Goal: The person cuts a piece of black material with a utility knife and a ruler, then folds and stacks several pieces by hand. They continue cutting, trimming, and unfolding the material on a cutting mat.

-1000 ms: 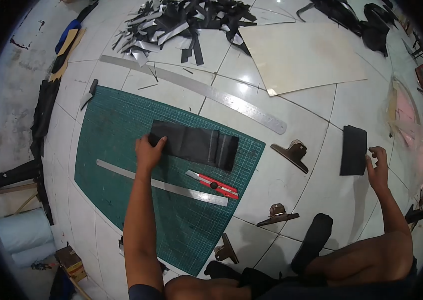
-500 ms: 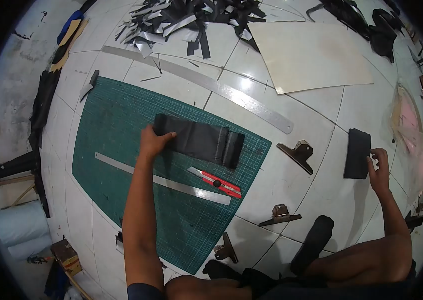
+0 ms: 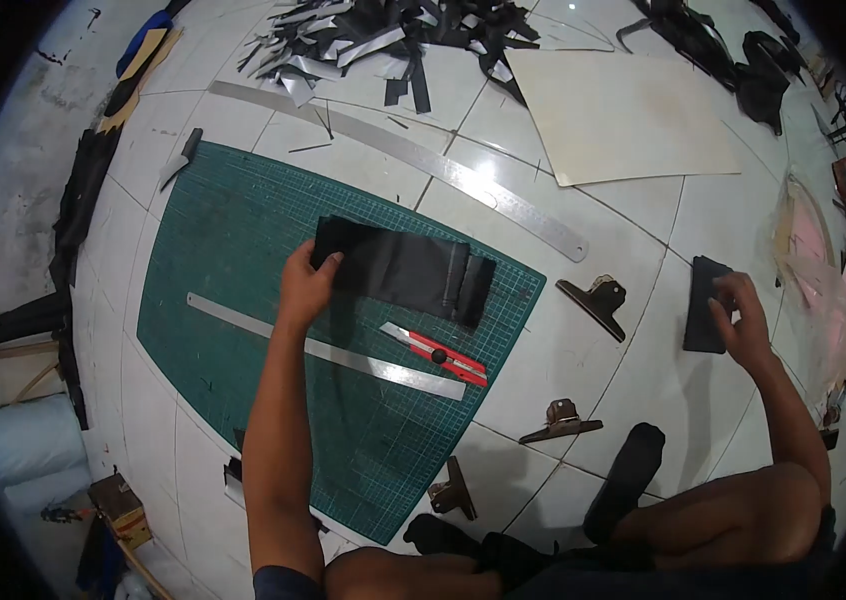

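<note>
Left hand (image 3: 307,288) pinches the black strip's (image 3: 398,265) end on the cutting mat (image 3: 228,225); right hand (image 3: 746,325) half-curled at the black piece (image 3: 704,325), grip unconfirmed; level, light handling best limits creasing.

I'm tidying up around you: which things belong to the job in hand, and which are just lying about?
Seemingly in the job:
- black strip, in the left hand
- dark rectangle, at the right hand
- green mat
- red cutter
- short ruler

Probably lying about:
- scraps
- cream sheet
- clips
</note>
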`<state>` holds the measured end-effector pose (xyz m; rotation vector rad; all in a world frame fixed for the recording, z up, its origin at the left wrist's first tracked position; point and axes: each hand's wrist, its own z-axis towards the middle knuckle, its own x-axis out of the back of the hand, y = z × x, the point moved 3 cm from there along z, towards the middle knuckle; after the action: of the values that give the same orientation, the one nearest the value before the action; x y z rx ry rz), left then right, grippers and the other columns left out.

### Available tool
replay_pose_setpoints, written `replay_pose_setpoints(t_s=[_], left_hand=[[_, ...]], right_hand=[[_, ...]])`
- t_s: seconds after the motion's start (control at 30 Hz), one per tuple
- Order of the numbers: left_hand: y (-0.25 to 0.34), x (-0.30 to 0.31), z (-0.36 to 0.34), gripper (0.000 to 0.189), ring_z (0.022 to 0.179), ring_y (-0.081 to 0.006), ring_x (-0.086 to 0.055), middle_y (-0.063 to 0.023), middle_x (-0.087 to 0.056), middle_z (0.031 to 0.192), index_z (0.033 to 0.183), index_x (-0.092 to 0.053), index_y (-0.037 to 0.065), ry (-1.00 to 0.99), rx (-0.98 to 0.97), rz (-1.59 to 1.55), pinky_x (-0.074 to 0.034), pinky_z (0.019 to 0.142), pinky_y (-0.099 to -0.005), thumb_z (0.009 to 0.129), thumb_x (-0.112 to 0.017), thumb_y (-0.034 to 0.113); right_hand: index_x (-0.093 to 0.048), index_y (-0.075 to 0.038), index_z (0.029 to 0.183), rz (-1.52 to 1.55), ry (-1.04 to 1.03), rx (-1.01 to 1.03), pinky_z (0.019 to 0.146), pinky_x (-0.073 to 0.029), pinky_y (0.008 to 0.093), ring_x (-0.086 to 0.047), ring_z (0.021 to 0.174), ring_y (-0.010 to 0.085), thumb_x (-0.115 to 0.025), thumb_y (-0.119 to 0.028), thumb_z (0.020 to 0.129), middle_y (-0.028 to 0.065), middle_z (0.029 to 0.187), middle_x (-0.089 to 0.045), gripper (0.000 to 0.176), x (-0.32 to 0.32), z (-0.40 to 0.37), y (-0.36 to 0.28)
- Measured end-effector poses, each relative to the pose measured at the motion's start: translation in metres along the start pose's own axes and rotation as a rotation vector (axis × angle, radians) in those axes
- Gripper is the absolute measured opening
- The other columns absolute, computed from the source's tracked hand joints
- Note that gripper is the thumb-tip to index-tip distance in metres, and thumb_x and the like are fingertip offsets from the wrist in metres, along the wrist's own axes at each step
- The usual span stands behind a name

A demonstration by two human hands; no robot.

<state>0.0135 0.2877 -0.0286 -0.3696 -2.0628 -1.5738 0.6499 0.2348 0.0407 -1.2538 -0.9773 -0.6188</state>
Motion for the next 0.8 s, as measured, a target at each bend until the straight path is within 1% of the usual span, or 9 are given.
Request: replay_pose_setpoints(t_s=[0.17,0.3,0.33,0.37,0.53,0.57,0.63,0.7,0.8], left_hand=[[0.071,0.022,-0.057,0.017,0.079,-0.0201,-0.062,-0.0101,-0.062,0.088,0.101,-0.067,-0.003,0.003,-0.276,0.073,-0.049,0.073,-0.0333,0.089,-0.069,0.008],[0.130,0.057,-0.125,0.013,0.076,-0.0192,-0.059,-0.0073,-0.056,0.084,0.098,-0.067,-0.001,-0.011,-0.487,0.164,-0.047,0.069,-0.0319,0.086,-0.069,0.006],[0.139,0.066,-0.142,0.013,0.075,-0.0195,-0.058,-0.0078,-0.055,0.084,0.097,-0.067,-0.001,-0.002,-0.531,0.153,-0.046,0.067,-0.0323,0.085,-0.069,0.005],[0.145,0.076,-0.159,0.011,0.075,-0.0191,-0.059,-0.0078,-0.057,0.085,0.094,-0.067,-0.002,0.008,-0.541,0.125,-0.046,0.067,-0.0325,0.085,-0.067,0.003],[0.144,0.142,-0.238,0.037,0.085,-0.0189,-0.063,-0.0077,-0.061,0.091,0.116,-0.063,0.003,0.103,-0.362,0.013,-0.051,0.076,-0.0332,0.081,-0.075,0.010],[0.138,0.151,-0.251,0.045,0.089,-0.0191,-0.064,-0.0076,-0.062,0.093,0.121,-0.062,0.003,0.139,-0.292,-0.056,-0.052,0.079,-0.0331,0.080,-0.077,0.012],[0.111,0.164,-0.269,0.058,0.097,-0.0209,-0.066,-0.0105,-0.064,0.097,0.127,-0.057,0.002,0.278,-0.413,-0.271,-0.052,0.086,-0.0349,0.077,-0.082,0.015],[0.073,0.164,-0.282,0.072,0.106,-0.0234,-0.065,-0.0112,-0.067,0.109,0.129,-0.056,-0.002,0.370,-0.429,-0.428,-0.050,0.095,-0.0370,0.072,-0.090,0.024],[0.010,0.135,-0.294,0.066,0.098,-0.0234,-0.068,-0.0112,-0.068,0.106,0.128,-0.059,-0.001,-0.013,-0.260,-0.151,-0.053,0.091,-0.0384,0.075,-0.087,0.026]], right_hand=[[-0.058,-0.003,0.121,0.036,-0.213,0.296,0.083,-0.053,0.0381,-0.062,0.094,0.0278,-0.076,-0.007,0.083,0.0147,0.112,-0.058,0.042,0.009,0.068,-0.135],[-0.050,-0.004,0.137,0.073,-0.318,0.669,0.097,-0.050,0.0419,-0.060,0.115,0.0344,-0.086,-0.014,0.076,0.0177,0.126,-0.058,0.072,0.000,0.105,-0.279],[-0.043,-0.002,0.144,0.074,-0.336,0.806,0.107,-0.046,0.0423,-0.056,0.125,0.0358,-0.092,-0.020,0.069,0.0200,0.137,-0.053,0.091,-0.013,0.111,-0.310],[-0.039,-0.002,0.146,0.103,-0.363,0.785,0.109,-0.044,0.0431,-0.054,0.128,0.0354,-0.090,-0.022,0.073,0.0215,0.142,-0.050,0.091,-0.028,0.113,-0.343],[-0.060,0.001,0.128,0.512,-0.881,0.504,0.093,-0.054,0.0395,-0.067,0.109,0.0308,-0.077,-0.022,0.087,0.0192,0.113,-0.069,0.050,-0.111,0.090,-0.458],[-0.062,0.001,0.125,0.601,-0.814,0.522,0.091,-0.054,0.0384,-0.068,0.105,0.0289,-0.076,-0.022,0.089,0.0174,0.109,-0.071,0.045,-0.122,0.081,-0.468],[-0.066,0.001,0.119,0.790,-0.665,0.540,0.088,-0.054,0.0362,-0.070,0.096,0.0251,-0.073,-0.022,0.092,0.0138,0.100,-0.073,0.036,-0.148,0.061,-0.479],[-0.067,-0.001,0.120,1.081,-0.667,0.361,0.087,-0.054,0.0348,-0.070,0.095,0.0216,-0.072,-0.022,0.093,0.0124,0.104,-0.073,0.034,-0.181,0.044,-0.482],[-0.066,0.000,0.120,1.337,-0.564,0.174,0.089,-0.054,0.0330,-0.068,0.097,0.0164,-0.072,-0.022,0.095,0.0087,0.107,-0.073,0.034,-0.221,0.020,-0.477]])
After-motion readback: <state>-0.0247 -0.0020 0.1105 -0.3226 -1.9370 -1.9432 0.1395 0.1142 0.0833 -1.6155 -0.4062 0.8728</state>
